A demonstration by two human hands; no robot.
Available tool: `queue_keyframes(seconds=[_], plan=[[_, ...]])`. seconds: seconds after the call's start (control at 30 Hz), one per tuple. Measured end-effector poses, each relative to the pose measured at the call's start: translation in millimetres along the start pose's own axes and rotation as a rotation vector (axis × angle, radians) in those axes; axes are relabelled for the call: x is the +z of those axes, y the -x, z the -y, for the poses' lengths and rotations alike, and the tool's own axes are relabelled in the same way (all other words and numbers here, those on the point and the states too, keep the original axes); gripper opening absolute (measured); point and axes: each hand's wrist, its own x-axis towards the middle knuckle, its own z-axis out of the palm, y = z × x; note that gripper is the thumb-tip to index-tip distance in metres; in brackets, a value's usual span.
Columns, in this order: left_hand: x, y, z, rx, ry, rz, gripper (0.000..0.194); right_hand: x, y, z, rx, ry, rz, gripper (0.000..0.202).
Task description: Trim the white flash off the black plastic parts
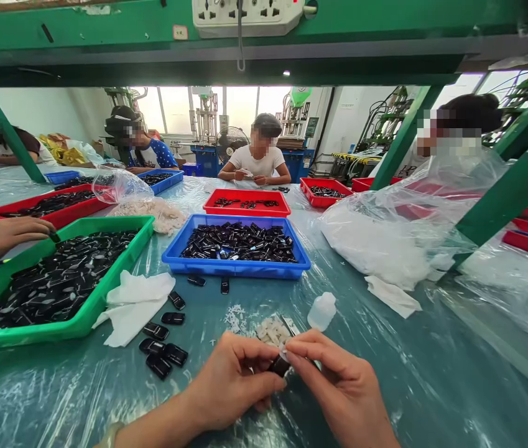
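My left hand (pixel 240 376) is closed, with thumb and fingers pinching a small black plastic part (pixel 280 366). Against that part's upper end, the fingertips of my right hand (pixel 333 373) are pinched together over a tiny whitish piece (pixel 283 353). A slim metal-tipped tool (pixel 290 325) sticks out past the right fingers and seems held in that hand; its exact kind is unclear. Just beyond my hands lie a pile of small cream-coloured pieces (pixel 270 331) and white scraps (pixel 236 318). A small white bottle (pixel 322 311) stands to their right.
Several black parts (pixel 175 354) lie left of my hands, near a white cloth (pixel 135 305). Ahead is a blue tray (pixel 236 269); a green tray (pixel 124 261) is left, where a co-worker's hand (pixel 7 239) reaches in. Plastic bags (pixel 385 242) and a green post (pixel 510 193) stand right.
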Motion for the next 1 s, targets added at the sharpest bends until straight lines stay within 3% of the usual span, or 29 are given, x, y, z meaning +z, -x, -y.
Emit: queue_keyframes(seconds=[0.17,0.63,1.0], plan=[[1.8,0.2,1.2,0.015,-0.004,0.016,0.016,3.4,-0.1,-5.7,0.011,-0.08,-0.076,0.01],[1.4,-0.7,2.1,0.003,0.044,-0.022,0.01,-1.3,4.0,-3.7,-0.093,-0.07,0.023,0.016],[0.4,0.1,-1.6,0.017,0.042,-0.004,0.011,5.1,6.7,-5.7,0.0,-0.101,-0.051,0.01]])
